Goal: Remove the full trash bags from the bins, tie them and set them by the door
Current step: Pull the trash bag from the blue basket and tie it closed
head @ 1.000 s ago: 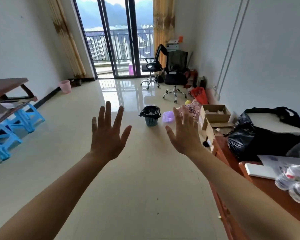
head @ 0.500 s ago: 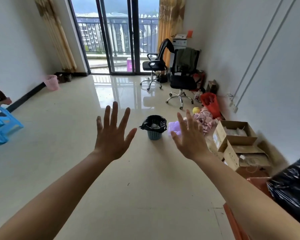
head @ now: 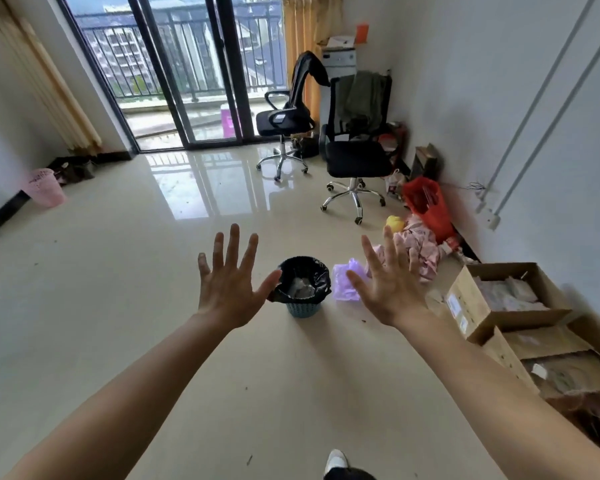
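Closer now than half a second ago, the bin [head: 303, 310] stands on the floor [head: 118, 278] between the two raised hands, and the blue stools at the left edge have gone from view. Both arms are stretched forward as before. The left hand [head: 227, 289] and right hand [head: 387, 289] are held apart, fingers straight and spread, holding nothing. The left thumb overlaps the rim of the black bag [head: 321, 277] in this view; I cannot tell whether it touches.

The bag lines the teal bin, folded over its rim, with pale rubbish inside. A purple bag [head: 343, 271] lies just beside the bin, to its right. Pink cloth [head: 421, 249] and a red bag [head: 426, 206] lie further along the right wall, and open boxes [head: 478, 311] stand nearer. Two chairs [head: 357, 157] stand near the glass door [head: 187, 81]. A pink bin [head: 44, 187] stands by the left wall, well apart. A shoe [head: 336, 460] shows at the bottom edge.
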